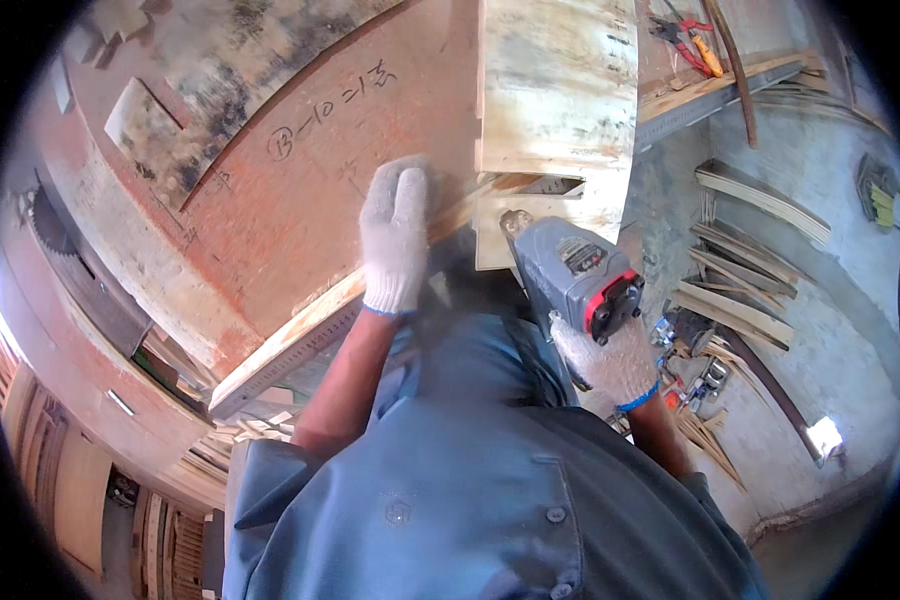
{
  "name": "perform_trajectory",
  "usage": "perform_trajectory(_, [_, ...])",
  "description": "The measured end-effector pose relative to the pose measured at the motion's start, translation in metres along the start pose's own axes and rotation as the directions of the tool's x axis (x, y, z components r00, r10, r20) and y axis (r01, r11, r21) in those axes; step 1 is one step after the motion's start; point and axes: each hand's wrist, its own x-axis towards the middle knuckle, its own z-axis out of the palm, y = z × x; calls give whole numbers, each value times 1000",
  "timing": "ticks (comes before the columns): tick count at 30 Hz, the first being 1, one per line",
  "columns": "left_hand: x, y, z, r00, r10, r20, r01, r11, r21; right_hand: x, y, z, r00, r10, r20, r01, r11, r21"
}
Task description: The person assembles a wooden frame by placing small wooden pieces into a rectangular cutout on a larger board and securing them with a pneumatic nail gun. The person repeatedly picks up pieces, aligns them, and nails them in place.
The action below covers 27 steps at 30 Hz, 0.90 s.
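Observation:
My right hand (pixel 610 357), in a white knit glove with a blue cuff, is wrapped round a grey nail gun (pixel 573 262) with a red and black end cap. The tool's nose is over the near end of a pale wooden board (pixel 555 85); I cannot tell whether it touches. A narrow slot (pixel 555 187) shows in the board near the nose. My left hand (pixel 395 235), in a matching glove, lies over the near edge of the reddish workbench (pixel 300 200), left of the board. Its fingers are stretched out and it holds nothing.
Handwritten marks cover part of the bench top, where a stained sheet (pixel 255 75) lies at the far left. A circular saw blade (pixel 55 240) stands at the left. Pliers (pixel 692 45) lie at the far right. Wood strips (pixel 740 310) and tools are on the floor at right.

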Motion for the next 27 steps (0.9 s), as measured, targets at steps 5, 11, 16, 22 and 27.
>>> perform_trajectory(5, [-27,8,2,938,260,231,-329,875,354,-1,14,-12,875,451,177,-457,645,613])
perform_trajectory(11, [-51,3,13,817,319,480,-565,606,559,-26,58,-31,818,571,74,-484,612,625])
perform_trajectory(16, [-43,11,14,824,259,504,-537,638,552,-28,94,-34,884,467,-11,-311,607,731])
perform_trajectory(22, [-35,9,18,807,386,447,-586,623,518,-3,93,-44,931,365,3,-249,630,736])
perform_trajectory(27, [-3,26,-31,943,261,207,-333,711,620,6,86,-47,918,396,15,-283,627,726])
